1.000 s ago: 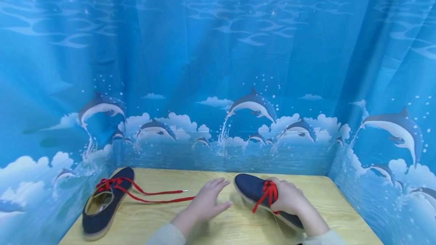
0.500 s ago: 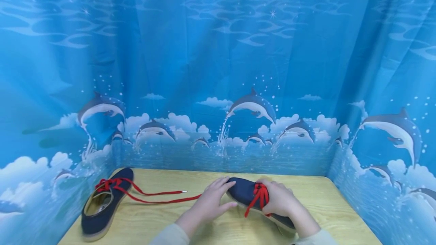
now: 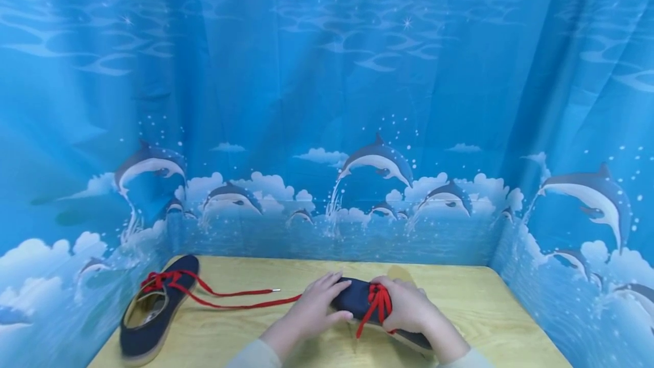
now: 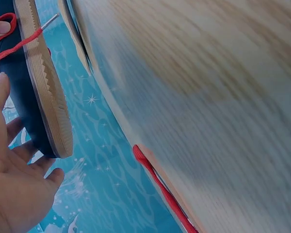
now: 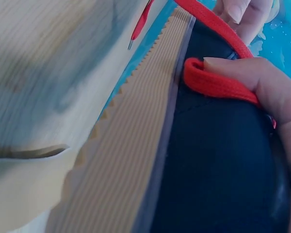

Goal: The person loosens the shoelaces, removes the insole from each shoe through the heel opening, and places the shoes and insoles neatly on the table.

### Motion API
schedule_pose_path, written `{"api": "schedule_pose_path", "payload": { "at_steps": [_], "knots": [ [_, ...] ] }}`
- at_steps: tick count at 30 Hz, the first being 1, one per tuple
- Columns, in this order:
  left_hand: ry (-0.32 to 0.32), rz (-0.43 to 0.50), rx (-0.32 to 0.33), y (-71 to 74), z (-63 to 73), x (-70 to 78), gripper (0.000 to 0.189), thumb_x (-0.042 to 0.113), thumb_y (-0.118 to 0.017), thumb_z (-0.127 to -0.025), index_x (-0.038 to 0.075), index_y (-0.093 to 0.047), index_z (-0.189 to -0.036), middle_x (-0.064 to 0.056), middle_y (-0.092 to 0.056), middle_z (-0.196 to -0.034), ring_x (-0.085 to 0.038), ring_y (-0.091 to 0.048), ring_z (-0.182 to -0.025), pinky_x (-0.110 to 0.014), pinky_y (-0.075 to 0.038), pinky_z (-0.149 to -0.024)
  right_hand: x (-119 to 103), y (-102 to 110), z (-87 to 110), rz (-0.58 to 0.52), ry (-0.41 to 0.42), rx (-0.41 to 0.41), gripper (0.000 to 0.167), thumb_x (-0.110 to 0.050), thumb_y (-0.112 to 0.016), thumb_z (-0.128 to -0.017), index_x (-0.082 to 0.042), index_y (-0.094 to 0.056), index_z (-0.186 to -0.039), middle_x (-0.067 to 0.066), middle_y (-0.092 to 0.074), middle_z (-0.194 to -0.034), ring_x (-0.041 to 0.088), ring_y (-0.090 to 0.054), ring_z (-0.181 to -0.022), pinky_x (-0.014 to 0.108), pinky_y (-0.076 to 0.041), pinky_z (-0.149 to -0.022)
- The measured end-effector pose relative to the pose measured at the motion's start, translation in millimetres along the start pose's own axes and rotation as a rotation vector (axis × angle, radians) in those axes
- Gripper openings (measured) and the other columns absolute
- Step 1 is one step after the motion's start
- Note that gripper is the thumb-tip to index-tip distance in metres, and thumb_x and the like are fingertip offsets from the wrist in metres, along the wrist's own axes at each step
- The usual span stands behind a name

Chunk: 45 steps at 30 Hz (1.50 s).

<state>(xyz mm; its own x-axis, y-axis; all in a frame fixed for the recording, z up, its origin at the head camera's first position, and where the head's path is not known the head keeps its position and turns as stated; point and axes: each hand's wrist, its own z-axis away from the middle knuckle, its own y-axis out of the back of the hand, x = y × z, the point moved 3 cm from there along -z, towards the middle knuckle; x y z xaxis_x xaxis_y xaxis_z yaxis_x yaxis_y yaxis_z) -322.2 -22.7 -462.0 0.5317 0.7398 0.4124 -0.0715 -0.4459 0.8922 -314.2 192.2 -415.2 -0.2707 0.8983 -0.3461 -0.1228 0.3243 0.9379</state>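
A navy canvas shoe (image 3: 352,294) with a pale ridged sole (image 5: 131,107) is held by my right hand (image 3: 414,305), the sole raised off the table in the left wrist view. The thumb of that hand presses the looped red lace (image 5: 218,87) against the upper. My left hand (image 3: 319,305) is at the toe, its fingers loosely spread over and beside it. One metal-tipped lace end (image 4: 51,20) hangs past the sole. At the left stands another navy shoe (image 3: 158,322), its red laces (image 3: 245,300) trailing toward my left hand.
The pale wooden table (image 3: 230,337) carries everything. A blue dolphin-print curtain (image 3: 286,101) encloses it at the back and both sides.
My right hand has moved the shoe to the left and toward me, bringing its toe to my left hand. The left hand has shifted slightly right, from apart to over the toe.
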Motion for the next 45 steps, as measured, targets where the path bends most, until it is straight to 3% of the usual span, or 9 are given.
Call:
{"api": "schedule_pose_path", "payload": {
  "at_steps": [6,13,21,28,45],
  "knots": [
    [0.001,-0.014,-0.024,0.8,6.4,-5.6,0.074,0.065,-0.062,-0.087,0.031,-0.046,-0.151,-0.004,-0.037,-0.159,-0.032,-0.032,-0.147,-0.057,-0.033,-0.115,-9,-4,-0.6,-0.011,0.061,-0.022,0.088,-0.014,-0.088,-0.053,-0.019,-0.058,-0.135,0.002,-0.061,-0.099,0.025,-0.057,-0.089,0.049,-0.045,-0.071],
    [0.013,-0.013,-0.043,2.9,13.1,-10.0,0.073,0.065,-0.063,-0.086,0.031,-0.049,-0.149,-0.002,-0.041,-0.157,-0.030,-0.035,-0.145,-0.055,-0.037,-0.113,-13,-10,-0.8,-0.013,0.117,-0.034,0.086,-0.014,-0.088,-0.054,-0.019,-0.059,-0.134,0.002,-0.063,-0.103,0.027,-0.057,-0.092,0.050,-0.045,-0.074],
    [0.003,-0.032,-0.038,6.5,15.8,-18.2,0.073,0.060,-0.069,-0.086,0.025,-0.053,-0.147,-0.006,-0.048,-0.152,-0.031,-0.043,-0.139,-0.051,-0.043,-0.108,-18,-18,-5.7,-0.020,0.144,-0.060,0.084,-0.014,-0.087,-0.055,-0.021,-0.059,-0.133,0.003,-0.065,-0.106,0.027,-0.058,-0.092,0.049,-0.047,-0.074],
    [0.042,-0.009,-0.103,5.6,20.1,-27.2,0.071,0.059,-0.074,-0.082,0.026,-0.057,-0.143,-0.005,-0.055,-0.144,-0.028,-0.050,-0.132,-0.046,-0.046,-0.106,-22,-32,-12.1,-0.031,0.154,-0.113,0.082,-0.015,-0.088,-0.056,-0.023,-0.060,-0.132,0.003,-0.065,-0.109,0.028,-0.058,-0.096,0.051,-0.046,-0.079],
    [0.104,-0.016,-0.157,0.2,25.8,-38.9,0.075,0.058,-0.080,-0.077,0.017,-0.062,-0.138,-0.002,-0.062,-0.134,-0.026,-0.055,-0.127,-0.045,-0.048,-0.104,-26,-52,-23.1,0.032,0.195,-0.164,0.082,-0.018,-0.092,-0.058,-0.033,-0.059,-0.132,-0.006,-0.063,-0.106,0.023,-0.057,-0.097,0.042,-0.043,-0.076]
  ]
}}
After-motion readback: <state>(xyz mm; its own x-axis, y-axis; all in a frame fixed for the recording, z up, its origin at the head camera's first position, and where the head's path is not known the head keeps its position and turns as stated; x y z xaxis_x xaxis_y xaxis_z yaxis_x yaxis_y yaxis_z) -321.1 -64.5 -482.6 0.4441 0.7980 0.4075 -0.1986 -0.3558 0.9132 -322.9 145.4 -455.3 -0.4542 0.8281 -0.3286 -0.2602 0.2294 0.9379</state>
